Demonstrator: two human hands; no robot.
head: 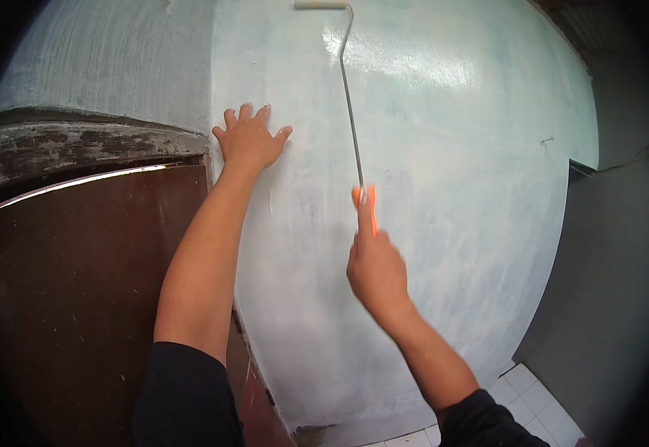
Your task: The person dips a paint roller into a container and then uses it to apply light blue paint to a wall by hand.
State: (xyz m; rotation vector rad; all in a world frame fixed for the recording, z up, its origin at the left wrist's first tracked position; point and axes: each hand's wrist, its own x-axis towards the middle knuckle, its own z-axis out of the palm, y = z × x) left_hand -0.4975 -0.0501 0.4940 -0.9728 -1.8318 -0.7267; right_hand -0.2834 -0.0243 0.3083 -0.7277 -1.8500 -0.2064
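Note:
My right hand (378, 262) grips the orange handle of a paint roller (351, 112), its index finger laid along the handle. The roller's thin metal rod runs up to a pale roller sleeve (321, 4) at the top edge of the view, against the wall. With fingers spread, my left hand (250, 137) rests on the painted wall (458, 195), near its left corner. Whitish specks show on the left fingertips. The wall is pale white-green with uneven streaks, and a glossy, wet-looking patch shines right of the roller sleeve.
A dark brown door (89, 290) stands at the left under a worn wooden beam (78, 148). A nail (548, 139) sticks out of the wall at the right. White floor tiles (525, 391) lie below, beside a grey wall (609, 268).

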